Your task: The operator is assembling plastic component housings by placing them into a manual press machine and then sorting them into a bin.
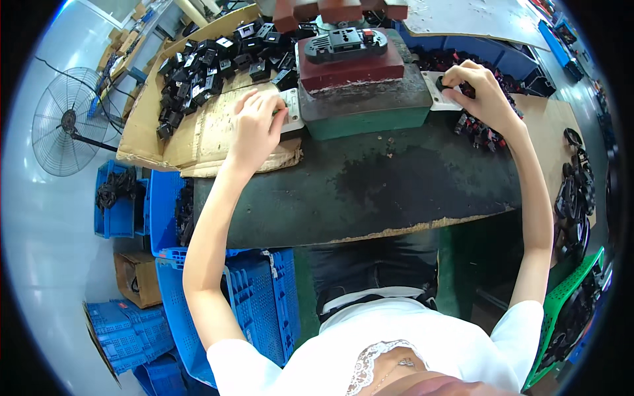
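Note:
My left hand (256, 125) is on a white button plate (293, 112) at the left side of the green machine base (370, 119). Its fingers curl around a button that is mostly hidden, with a bit of green showing. On the other side, my right hand (485, 96) has its thumb and bent fingers at a green button (440, 84) on a second white plate (444, 100). Between the hands, a black oblong plastic part (345, 44) with a patterned top lies on a dark red block (353, 71). A reddish-brown press head (340, 11) hangs above it.
A cardboard box (142, 142) of small black parts (211, 72) stands at left. Dark and red parts (479, 129) are heaped behind my right hand. Black pieces (576, 191) lie far right, near a green crate (561, 317). Blue crates (254, 303) and a fan (68, 122) are at left.

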`<state>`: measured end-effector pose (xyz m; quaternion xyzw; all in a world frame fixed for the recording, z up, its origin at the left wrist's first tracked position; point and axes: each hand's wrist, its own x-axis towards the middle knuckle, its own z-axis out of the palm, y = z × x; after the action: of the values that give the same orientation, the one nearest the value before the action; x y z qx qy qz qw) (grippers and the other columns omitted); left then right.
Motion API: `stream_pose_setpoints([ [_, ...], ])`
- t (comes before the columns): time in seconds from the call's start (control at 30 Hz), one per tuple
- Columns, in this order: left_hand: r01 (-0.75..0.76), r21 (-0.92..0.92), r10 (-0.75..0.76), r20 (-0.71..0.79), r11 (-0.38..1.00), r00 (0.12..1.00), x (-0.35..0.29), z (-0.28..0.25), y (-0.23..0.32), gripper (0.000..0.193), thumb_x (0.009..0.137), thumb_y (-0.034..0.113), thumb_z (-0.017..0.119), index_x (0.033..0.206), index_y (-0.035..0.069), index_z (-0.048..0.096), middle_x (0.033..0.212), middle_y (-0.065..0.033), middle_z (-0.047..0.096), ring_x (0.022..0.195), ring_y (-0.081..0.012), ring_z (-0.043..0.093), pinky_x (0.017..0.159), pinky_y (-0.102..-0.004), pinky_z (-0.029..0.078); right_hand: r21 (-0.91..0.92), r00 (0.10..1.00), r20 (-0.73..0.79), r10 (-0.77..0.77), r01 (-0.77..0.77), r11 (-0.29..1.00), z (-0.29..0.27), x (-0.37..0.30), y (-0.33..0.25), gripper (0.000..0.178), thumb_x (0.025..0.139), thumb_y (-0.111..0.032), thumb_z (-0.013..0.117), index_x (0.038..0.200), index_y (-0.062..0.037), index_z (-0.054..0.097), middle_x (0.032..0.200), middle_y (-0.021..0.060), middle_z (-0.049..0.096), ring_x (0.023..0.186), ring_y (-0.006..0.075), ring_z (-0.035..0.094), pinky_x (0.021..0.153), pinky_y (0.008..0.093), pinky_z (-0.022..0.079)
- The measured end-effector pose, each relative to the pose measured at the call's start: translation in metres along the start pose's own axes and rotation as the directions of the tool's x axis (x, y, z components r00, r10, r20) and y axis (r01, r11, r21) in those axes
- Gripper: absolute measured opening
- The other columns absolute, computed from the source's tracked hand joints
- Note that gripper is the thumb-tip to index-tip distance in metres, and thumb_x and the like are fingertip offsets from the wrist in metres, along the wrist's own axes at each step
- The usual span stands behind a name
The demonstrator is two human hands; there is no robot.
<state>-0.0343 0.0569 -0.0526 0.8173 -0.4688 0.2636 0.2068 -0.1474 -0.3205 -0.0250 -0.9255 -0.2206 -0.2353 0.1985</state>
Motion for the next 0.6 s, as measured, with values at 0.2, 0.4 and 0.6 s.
stream_pose_setpoints([
  [0.2, -0.011, 0.025, 0.011, -0.023, 1.000, 1.000, 0.000, 0.000, 0.003, 0.011, 0.074, 0.005, 0.063, 0.080, 0.006, 0.054, 0.077, -0.0074, 0.059, 0.081, -0.0266, 0.059, 0.089, -0.0380, 0.041, -0.037, 0.999, 0.018, 0.027, -0.027, 0.999, -0.002, -0.003, -0.008, 0.013, 0.075, -0.002, 0.067, 0.082, -0.0005, 0.057, 0.076, 0.0076, 0.060, 0.077, 0.0216, 0.058, 0.071, 0.0325, 0.046],
  [0.4, 0.044, -0.010, -0.044, -0.025, 0.999, 0.999, 0.000, -0.003, 0.004, 0.007, 0.077, 0.005, 0.064, 0.079, 0.004, 0.058, 0.079, -0.0118, 0.063, 0.082, -0.0310, 0.060, 0.089, -0.0401, 0.041, -0.039, 0.998, -0.053, -0.035, 0.033, 0.999, 0.004, -0.012, -0.006, 0.015, 0.074, -0.008, 0.064, 0.087, -0.0036, 0.060, 0.080, 0.0102, 0.060, 0.083, 0.0291, 0.056, 0.075, 0.0387, 0.046],
  [0.6, 0.098, -0.025, -0.099, -0.066, 0.995, 0.993, -0.013, 0.005, 0.005, 0.004, 0.082, 0.003, 0.060, 0.084, 0.001, 0.058, 0.086, -0.0133, 0.064, 0.086, -0.0326, 0.060, 0.086, -0.0396, 0.042, -0.260, 0.983, -0.005, 0.181, -0.176, 0.949, -0.075, -0.076, 0.057, 0.032, 0.081, -0.020, 0.066, 0.108, -0.0042, 0.060, 0.117, 0.0138, 0.059, 0.123, 0.0320, 0.044, 0.100, 0.0393, 0.037],
])
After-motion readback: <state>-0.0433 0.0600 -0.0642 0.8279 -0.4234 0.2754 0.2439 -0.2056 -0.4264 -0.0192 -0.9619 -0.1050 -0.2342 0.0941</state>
